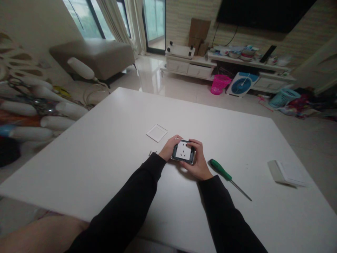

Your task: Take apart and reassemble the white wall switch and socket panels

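Note:
Between my two hands is a wall socket [183, 150], its white slotted face turned up inside a dark frame. My left hand [170, 148] grips its left side. On the right side, my right hand [198, 161] closes round it, thumb at the near edge and fingers over the far corner. A square white cover plate [157, 133] lies on the table, up and left of my hands. Small screws [150, 153] rest just left of my left hand. To the right of my right hand lies a screwdriver [221, 169] with a green handle, its tip pointing toward the near right.
The white table [105, 147] spreads under everything. A white box-like item [285, 173] sits near its right edge. Beyond are a bench [92, 56], a pink basket [220, 83], a blue and white fan [241, 84] and a low cabinet [186, 66]. White padded shapes [58, 123] crowd the left.

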Demonstrator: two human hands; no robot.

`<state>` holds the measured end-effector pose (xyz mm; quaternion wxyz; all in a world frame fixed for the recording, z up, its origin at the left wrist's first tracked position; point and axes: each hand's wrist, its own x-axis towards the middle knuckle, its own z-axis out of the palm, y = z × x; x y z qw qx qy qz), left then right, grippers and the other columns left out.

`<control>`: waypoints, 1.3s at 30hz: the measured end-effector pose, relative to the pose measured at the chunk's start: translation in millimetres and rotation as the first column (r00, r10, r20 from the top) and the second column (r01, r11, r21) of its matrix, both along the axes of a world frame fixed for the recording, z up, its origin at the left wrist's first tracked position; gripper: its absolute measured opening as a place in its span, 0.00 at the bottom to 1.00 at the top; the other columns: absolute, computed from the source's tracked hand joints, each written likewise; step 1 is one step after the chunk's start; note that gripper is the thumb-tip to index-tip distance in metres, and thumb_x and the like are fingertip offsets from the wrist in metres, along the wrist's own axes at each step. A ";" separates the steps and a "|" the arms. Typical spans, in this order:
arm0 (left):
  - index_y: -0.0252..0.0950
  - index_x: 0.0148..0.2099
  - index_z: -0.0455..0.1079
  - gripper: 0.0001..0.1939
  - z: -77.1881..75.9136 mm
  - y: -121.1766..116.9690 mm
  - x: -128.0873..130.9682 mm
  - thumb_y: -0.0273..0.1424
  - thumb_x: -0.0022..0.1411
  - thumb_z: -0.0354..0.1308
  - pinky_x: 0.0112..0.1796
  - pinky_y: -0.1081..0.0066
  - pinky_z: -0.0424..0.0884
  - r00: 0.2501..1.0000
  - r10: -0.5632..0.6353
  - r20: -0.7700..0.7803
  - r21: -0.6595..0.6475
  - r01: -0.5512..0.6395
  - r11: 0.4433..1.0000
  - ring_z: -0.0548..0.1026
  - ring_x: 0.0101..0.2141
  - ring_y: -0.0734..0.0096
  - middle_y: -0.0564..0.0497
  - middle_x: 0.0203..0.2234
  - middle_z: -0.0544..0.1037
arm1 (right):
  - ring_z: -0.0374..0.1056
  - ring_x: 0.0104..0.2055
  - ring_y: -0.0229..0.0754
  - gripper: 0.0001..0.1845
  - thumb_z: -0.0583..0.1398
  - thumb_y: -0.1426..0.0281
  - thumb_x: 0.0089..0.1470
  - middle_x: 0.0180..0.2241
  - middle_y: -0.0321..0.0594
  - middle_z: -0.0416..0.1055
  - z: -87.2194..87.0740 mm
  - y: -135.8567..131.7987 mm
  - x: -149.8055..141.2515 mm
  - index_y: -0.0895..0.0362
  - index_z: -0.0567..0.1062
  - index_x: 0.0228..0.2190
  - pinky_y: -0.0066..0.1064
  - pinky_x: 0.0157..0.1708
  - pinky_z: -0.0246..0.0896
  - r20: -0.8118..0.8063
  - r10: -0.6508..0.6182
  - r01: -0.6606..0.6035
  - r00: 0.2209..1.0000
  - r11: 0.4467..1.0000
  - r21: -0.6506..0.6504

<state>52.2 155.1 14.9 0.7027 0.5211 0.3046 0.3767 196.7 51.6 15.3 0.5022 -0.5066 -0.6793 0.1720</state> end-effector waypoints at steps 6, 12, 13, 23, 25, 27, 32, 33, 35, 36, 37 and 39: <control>0.37 0.32 0.67 0.21 -1.2 0.6 0.1 0.51 0.57 0.61 0.30 0.70 0.61 1.000 0.008 0.013 0.000 -0.008 1.000 0.64 0.26 0.71 0.55 0.24 0.68 | 0.57 0.67 0.61 0.41 0.74 0.61 0.45 0.62 0.49 0.59 -1.5 1.3 1.5 0.47 0.65 0.58 0.61 0.63 0.59 -0.038 -0.009 0.008 0.999 1.000 -0.017; 0.36 0.34 0.70 0.21 -2.8 0.5 -0.3 0.51 0.58 0.61 0.31 0.71 0.63 1.000 -0.001 0.030 0.009 0.000 1.000 0.66 0.27 0.71 0.54 0.26 0.70 | 0.55 0.68 0.60 0.43 0.73 0.60 0.47 0.62 0.50 0.58 -2.4 2.2 2.6 0.47 0.63 0.61 0.62 0.65 0.55 -0.057 0.009 -0.011 0.998 0.999 -0.032; 0.35 0.34 0.70 0.21 -2.7 0.5 -0.5 0.50 0.58 0.61 0.31 0.71 0.63 1.000 0.002 0.027 0.017 -0.002 1.000 0.67 0.28 0.71 0.54 0.26 0.70 | 0.56 0.67 0.60 0.43 0.73 0.60 0.47 0.62 0.50 0.58 -2.5 2.1 2.5 0.47 0.62 0.61 0.62 0.65 0.56 -0.058 0.009 -0.011 0.998 0.999 -0.041; 0.36 0.34 0.71 0.25 -8.7 2.3 -2.3 0.55 0.62 0.55 0.31 0.69 0.66 1.000 0.017 -0.017 0.062 -0.016 0.998 0.68 0.28 0.68 0.52 0.26 0.73 | 0.60 0.63 0.57 0.44 0.73 0.62 0.47 0.58 0.47 0.60 -1.5 1.5 1.6 0.47 0.61 0.62 0.57 0.62 0.60 -0.071 -0.005 0.000 0.997 0.997 -0.072; 0.36 0.34 0.71 0.25 -10.8 2.4 -2.3 0.55 0.62 0.55 0.31 0.70 0.66 1.000 0.011 -0.009 0.052 -0.011 0.999 0.68 0.28 0.69 0.52 0.26 0.73 | 0.60 0.62 0.56 0.44 0.73 0.63 0.47 0.58 0.47 0.61 -0.9 1.7 1.4 0.47 0.62 0.61 0.57 0.63 0.59 -0.074 -0.003 -0.002 0.997 0.998 -0.064; 0.36 0.34 0.71 0.25 -11.6 2.0 -2.2 0.54 0.63 0.55 0.31 0.70 0.66 1.000 0.006 -0.014 0.043 -0.006 0.999 0.68 0.28 0.69 0.53 0.26 0.73 | 0.60 0.61 0.56 0.43 0.73 0.63 0.47 0.57 0.46 0.61 -0.2 1.7 1.2 0.47 0.62 0.61 0.56 0.62 0.59 -0.082 -0.002 -0.003 0.997 0.998 -0.063; 0.35 0.34 0.70 0.22 -8.6 1.7 -2.1 0.51 0.62 0.56 0.32 0.70 0.66 0.999 0.011 -0.036 0.050 -0.009 0.999 0.68 0.29 0.70 0.53 0.27 0.73 | 0.61 0.60 0.56 0.42 0.73 0.63 0.47 0.56 0.46 0.61 0.8 1.2 0.9 0.47 0.63 0.60 0.55 0.61 0.60 -0.088 -0.007 0.000 0.996 0.997 -0.081; 0.35 0.34 0.70 0.21 -7.9 2.0 -2.0 0.50 0.61 0.56 0.32 0.70 0.66 0.999 0.012 -0.031 0.057 -0.011 0.998 0.68 0.29 0.70 0.53 0.27 0.72 | 0.61 0.60 0.56 0.42 0.73 0.63 0.47 0.56 0.46 0.61 0.8 1.1 1.0 0.47 0.63 0.60 0.55 0.61 0.60 -0.089 -0.008 0.001 0.996 0.996 -0.084; 0.35 0.33 0.70 0.20 -6.6 2.5 -1.7 0.49 0.60 0.57 0.32 0.71 0.66 1.000 0.013 -0.023 0.071 -0.011 0.997 0.68 0.29 0.70 0.53 0.27 0.72 | 0.61 0.60 0.56 0.42 0.73 0.63 0.47 0.56 0.46 0.61 0.8 1.1 1.3 0.47 0.63 0.60 0.55 0.61 0.61 -0.084 -0.010 0.003 0.996 0.996 -0.089; 0.35 0.33 0.70 0.20 -6.1 2.7 -1.6 0.48 0.60 0.57 0.33 0.70 0.66 1.000 0.012 -0.022 0.077 -0.010 0.997 0.68 0.29 0.70 0.53 0.27 0.72 | 0.61 0.60 0.56 0.42 0.73 0.63 0.47 0.56 0.46 0.62 0.7 1.2 1.5 0.47 0.63 0.60 0.55 0.61 0.61 -0.079 -0.013 0.006 0.997 0.996 -0.088; 0.35 0.33 0.70 0.19 -5.6 2.6 -1.6 0.48 0.60 0.57 0.33 0.70 0.66 1.000 0.011 -0.023 0.084 -0.009 0.996 0.68 0.30 0.70 0.53 0.27 0.72 | 0.62 0.59 0.56 0.43 0.74 0.62 0.46 0.56 0.46 0.62 0.7 1.4 1.8 0.48 0.63 0.60 0.55 0.60 0.61 -0.072 -0.015 0.009 0.997 0.996 -0.085; 0.35 0.32 0.70 0.19 -4.7 2.1 -1.7 0.47 0.61 0.57 0.34 0.70 0.67 1.000 0.008 -0.027 0.095 -0.005 0.995 0.69 0.30 0.70 0.53 0.27 0.72 | 0.62 0.59 0.56 0.43 0.74 0.62 0.45 0.56 0.47 0.62 0.8 1.8 2.3 0.48 0.64 0.59 0.54 0.60 0.62 -0.054 -0.016 0.012 0.998 0.997 -0.078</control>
